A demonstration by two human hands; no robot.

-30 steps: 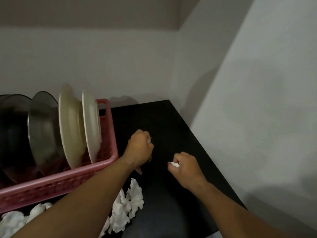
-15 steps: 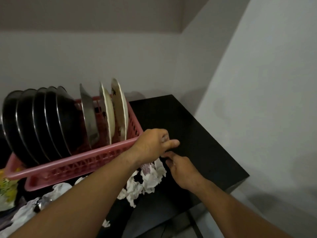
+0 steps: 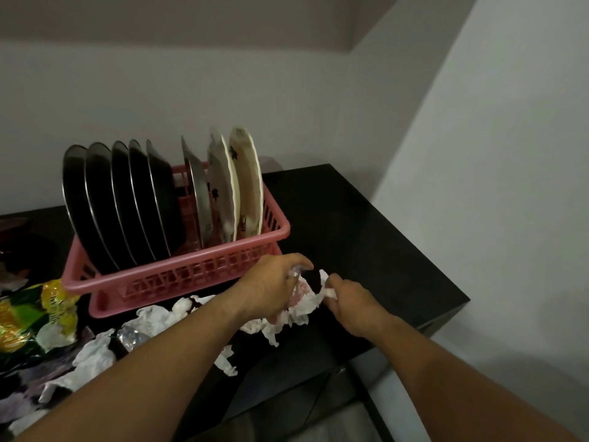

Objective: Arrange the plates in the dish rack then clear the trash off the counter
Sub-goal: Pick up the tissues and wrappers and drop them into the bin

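Observation:
A pink dish rack [image 3: 178,275] stands on the black counter [image 3: 366,237]. Several dark plates [image 3: 118,202], a steel plate [image 3: 196,193] and two cream patterned plates [image 3: 245,183] stand upright in it. Just in front of the rack's right corner, my left hand [image 3: 271,285] grips a wad of crumpled white tissue and clear plastic [image 3: 301,301]. My right hand [image 3: 353,304] pinches the right end of the same tissue. More crumpled white tissue [image 3: 159,317] lies strewn along the counter to the left of my hands.
A green and yellow snack wrapper [image 3: 28,317] lies at the left edge with more wrappers and tissue below it. A dark object [image 3: 12,228] sits at far left. White walls close in behind and on the right. The counter's right edge drops off near my right forearm.
The view has swung left, showing more of the rack and the trash. Both hands have come together on the tissue by the rack's corner.

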